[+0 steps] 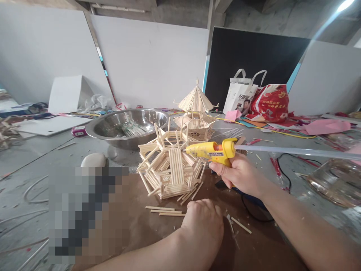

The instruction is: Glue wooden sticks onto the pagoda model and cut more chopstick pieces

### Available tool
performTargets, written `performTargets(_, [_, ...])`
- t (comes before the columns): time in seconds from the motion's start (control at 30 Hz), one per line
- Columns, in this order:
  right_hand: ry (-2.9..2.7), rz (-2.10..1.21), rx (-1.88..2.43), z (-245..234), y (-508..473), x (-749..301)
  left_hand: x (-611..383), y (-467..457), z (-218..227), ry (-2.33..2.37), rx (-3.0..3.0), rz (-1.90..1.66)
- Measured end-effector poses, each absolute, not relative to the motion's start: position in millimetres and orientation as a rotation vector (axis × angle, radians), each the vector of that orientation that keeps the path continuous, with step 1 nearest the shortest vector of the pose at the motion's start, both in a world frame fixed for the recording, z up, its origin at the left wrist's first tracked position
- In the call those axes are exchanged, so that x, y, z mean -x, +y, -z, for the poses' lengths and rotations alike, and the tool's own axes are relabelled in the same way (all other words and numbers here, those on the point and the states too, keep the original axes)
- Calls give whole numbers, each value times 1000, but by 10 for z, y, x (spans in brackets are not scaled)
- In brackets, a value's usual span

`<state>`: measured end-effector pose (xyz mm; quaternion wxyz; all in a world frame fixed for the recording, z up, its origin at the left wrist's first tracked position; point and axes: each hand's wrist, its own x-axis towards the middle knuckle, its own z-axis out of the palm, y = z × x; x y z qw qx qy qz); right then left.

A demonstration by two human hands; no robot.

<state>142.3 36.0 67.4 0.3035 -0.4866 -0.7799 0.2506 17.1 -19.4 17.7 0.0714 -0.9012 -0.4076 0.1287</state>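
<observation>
Right hand [239, 174] closed around the handle of a yellow glue gun [211, 151], nozzle touching the upper right side of a stick model [169, 165] lying tilted on brown paper [254, 244]. Clear glue stick [296, 151] trailing from the back of the gun toward the right edge. Left hand [203, 222] resting knuckles-up on the paper just below the model, fingers curled under; whether anything is held, impossible to tell. Loose sticks [166, 211] lying flat just left of that hand. Behind the model, a metal bowl [98, 130] and a finished stick pavilion [196, 109]. Farther back, a red bag [270, 102] and a white bag [239, 96]. Pixelated patch at lower left.
</observation>
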Motion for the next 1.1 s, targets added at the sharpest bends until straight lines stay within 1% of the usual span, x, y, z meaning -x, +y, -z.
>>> performTargets(0.4, [-2064, -672, 1264, -695, 357, -1420, -167, -178, -137, -1245, 2710, -305])
performTargets(0.57, [-2059, -686, 1257, -682, 360, -1421, -169, -181, -159, -1225, 2722, -354])
performTargets(0.7, [-2060, -709, 1266, -678, 368, -1428, -163, -181, -155, -1206, 2733, -327])
performTargets(0.9, [-2065, -784, 1287, -698, 365, -1446, -178, -173, -181, -1261, 2738, -369])
performTargets(1.1, [-2071, -744, 1286, -728, 359, -1496, -185, -169, -191, -1277, 2736, -389])
